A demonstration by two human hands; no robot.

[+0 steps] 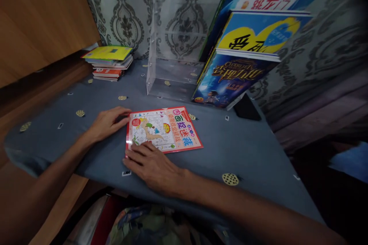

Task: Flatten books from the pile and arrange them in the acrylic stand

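A thin picture book [155, 130] with a red border and Chinese lettering lies flat on the cloth-covered table, its cover turned sideways. At its upper left edge, the fingertips and thumb of my left hand [107, 124] touch or nearly touch the book, with a gap between thumb and fingers. My right hand [155, 166] rests over the book's lower left corner, fingers outstretched and slightly spread, covering part of the cover. Neither hand is wrapped around anything.
Behind the book stands a clear acrylic rack [151, 65]; a blue book [230, 80] and others lean at its right. A dark flat object [247, 108] lies beside them. Stacked books [110, 65] sit back left, near a wooden panel [43, 19]. Patterned cloth [126, 19] hangs behind.
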